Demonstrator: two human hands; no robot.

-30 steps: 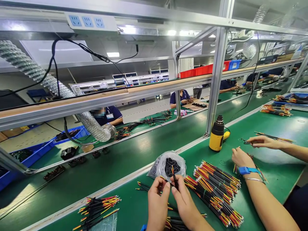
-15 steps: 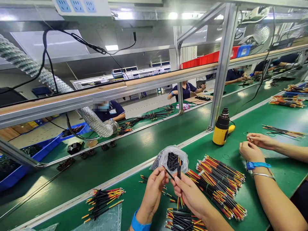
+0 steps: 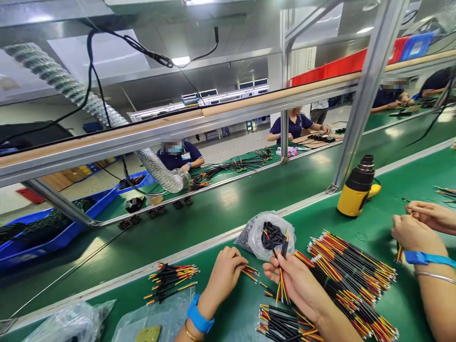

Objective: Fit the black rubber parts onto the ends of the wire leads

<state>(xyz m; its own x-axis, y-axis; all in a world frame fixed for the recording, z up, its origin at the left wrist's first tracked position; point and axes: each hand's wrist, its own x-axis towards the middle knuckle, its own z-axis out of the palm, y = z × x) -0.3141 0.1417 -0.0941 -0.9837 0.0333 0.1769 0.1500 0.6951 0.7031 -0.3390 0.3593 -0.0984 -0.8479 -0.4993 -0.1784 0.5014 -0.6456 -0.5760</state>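
Observation:
My right hand (image 3: 294, 278) pinches a few thin wires (image 3: 282, 287) in black sleeving, their yellow and red ends fanning downward. To its left, my left hand (image 3: 226, 268) is low over the bench, fingers closed on a small group of wires (image 3: 251, 272) with yellow and red ends; its fingertips are partly hidden. Just beyond my right hand sits a clear plastic bag (image 3: 256, 240), open and full of short black sleeves (image 3: 272, 233). Sleeved wires (image 3: 281, 323) lie in a pile below my right hand. Left of my left hand is another small pile (image 3: 173, 280).
Large bundles of wires (image 3: 352, 270) cover the bench at right. A yellow and black heat gun (image 3: 356, 190) stands behind them. A co-worker's hands (image 3: 422, 228) are at the right edge. Plastic bags (image 3: 71, 323) lie at front left. A metal frame post (image 3: 366, 99) rises behind the bench.
My left hand has moved away from my right hand, down to the wires on the bench. My right hand still holds its wires. The view has shifted left.

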